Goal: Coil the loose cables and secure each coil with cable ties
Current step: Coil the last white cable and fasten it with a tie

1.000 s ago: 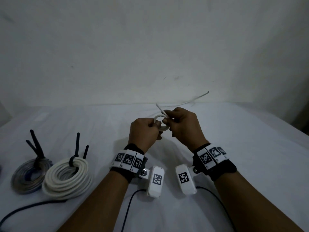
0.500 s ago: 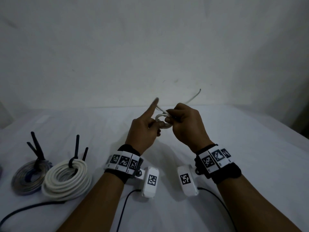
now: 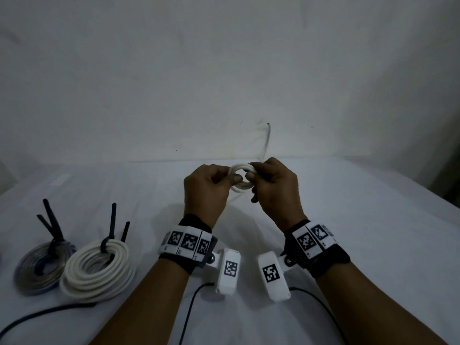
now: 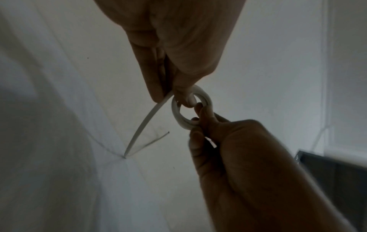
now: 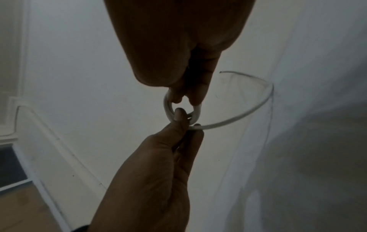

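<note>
A small white cable coil [image 3: 241, 176] is held above the table between both hands. My left hand [image 3: 231, 179] pinches its left side, thumb through the ring [image 5: 179, 113]. My right hand [image 3: 250, 174] pinches the right side with thumb and fingers [image 4: 200, 113]. The cable's loose tail [image 3: 267, 139] leaves the coil by the left fingers and rises toward the wall; it shows as a curved strand [image 5: 256, 108] and a straight one [image 4: 145, 125]. No tie is visible on this coil.
At the table's left lie a thick white coil [image 3: 97, 270] and a grey coil [image 3: 37, 270], each bound with black ties [image 3: 113, 220] that stick up. A black cable [image 3: 37, 317] runs along the near left edge. A white wall stands close behind.
My left index finger, pointing up half a second ago, has curled back onto the coil. The loose tail swung from pointing right to nearly upright. The coil now has more turns.
</note>
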